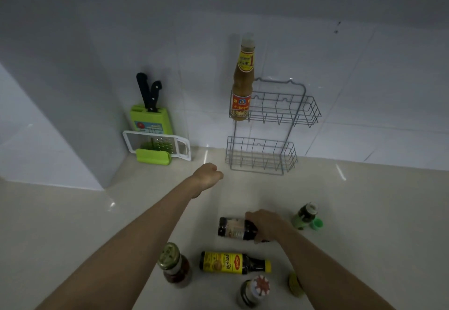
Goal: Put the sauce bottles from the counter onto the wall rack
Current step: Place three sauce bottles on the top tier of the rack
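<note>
Grey wire rack (272, 112); yellow-labelled dark bottle (230, 262).

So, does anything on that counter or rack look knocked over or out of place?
Two bottles lie on their sides on the counter: the dark bottle under the right hand, and the yellow-label bottle in front of it. The other jars stand upright. One orange sauce bottle stands at the left end of the rack's top shelf. No spills visible.
</note>
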Action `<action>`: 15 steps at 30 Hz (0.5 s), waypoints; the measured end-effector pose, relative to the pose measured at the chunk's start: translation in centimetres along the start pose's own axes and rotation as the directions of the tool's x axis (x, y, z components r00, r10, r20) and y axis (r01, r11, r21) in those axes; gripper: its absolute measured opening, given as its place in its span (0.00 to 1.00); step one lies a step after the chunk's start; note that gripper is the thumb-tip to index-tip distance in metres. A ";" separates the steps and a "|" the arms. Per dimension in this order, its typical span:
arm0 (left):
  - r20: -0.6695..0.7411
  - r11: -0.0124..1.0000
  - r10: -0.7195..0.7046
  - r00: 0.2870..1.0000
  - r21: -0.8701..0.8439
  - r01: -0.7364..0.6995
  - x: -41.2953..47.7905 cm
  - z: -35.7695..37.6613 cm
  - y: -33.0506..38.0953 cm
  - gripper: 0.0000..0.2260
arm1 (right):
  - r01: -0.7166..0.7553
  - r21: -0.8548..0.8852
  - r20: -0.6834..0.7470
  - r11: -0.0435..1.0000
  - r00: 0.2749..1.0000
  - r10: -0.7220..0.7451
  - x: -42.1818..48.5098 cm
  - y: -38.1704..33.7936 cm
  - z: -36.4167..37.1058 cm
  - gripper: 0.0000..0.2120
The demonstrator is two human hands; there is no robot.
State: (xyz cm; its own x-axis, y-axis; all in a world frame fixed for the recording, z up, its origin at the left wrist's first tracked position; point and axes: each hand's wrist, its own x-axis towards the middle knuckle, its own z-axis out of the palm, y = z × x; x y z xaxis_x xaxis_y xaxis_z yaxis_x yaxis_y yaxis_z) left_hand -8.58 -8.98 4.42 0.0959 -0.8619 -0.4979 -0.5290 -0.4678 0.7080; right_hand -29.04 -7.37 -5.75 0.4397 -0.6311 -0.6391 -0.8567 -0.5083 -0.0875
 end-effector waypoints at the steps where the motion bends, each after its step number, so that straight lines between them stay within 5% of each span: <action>1: 0.000 1.000 -0.012 1.000 -0.012 0.012 -0.1 0.0 -0.2 0.22 | 0.013 -0.043 -0.036 0.999 0.999 -0.015 0.0 0.0 0.2 0.27; 5: -0.022 0.999 -0.035 0.999 -0.042 0.034 0.4 0.1 -0.9 0.23 | 0.088 -0.192 -0.282 0.977 0.949 -0.141 1.0 0.0 0.4 0.19; 8: -0.017 0.998 -0.048 0.999 -0.051 0.047 0.8 0.3 -1.1 0.23 | 0.140 -0.102 -0.348 0.985 0.922 -0.167 1.9 0.1 0.7 0.21; 11: -0.021 0.997 -0.056 0.998 -0.052 0.055 1.2 0.4 -1.4 0.23 | -0.032 0.314 -0.477 0.949 0.859 0.186 1.8 -0.7 0.7 0.25; 13: -0.032 0.997 -0.063 0.997 -0.053 0.061 1.5 0.3 -1.5 0.23 | -0.202 0.645 -0.395 0.737 0.738 0.547 1.5 -1.3 0.3 0.24; 15: -0.033 0.996 -0.069 0.997 -0.055 0.067 1.9 0.2 -1.6 0.22 | -0.264 0.874 -0.050 0.407 0.785 0.617 1.5 -1.9 0.1 0.32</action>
State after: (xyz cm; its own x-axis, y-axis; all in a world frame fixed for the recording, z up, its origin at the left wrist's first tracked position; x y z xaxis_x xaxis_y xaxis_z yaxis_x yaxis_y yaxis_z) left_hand -7.77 -9.80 2.28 0.1594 -0.8337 -0.5286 -0.4747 -0.5343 0.6995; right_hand -26.80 -7.27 -6.65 -0.1697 -0.8387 -0.5174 -0.7005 0.4720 -0.5353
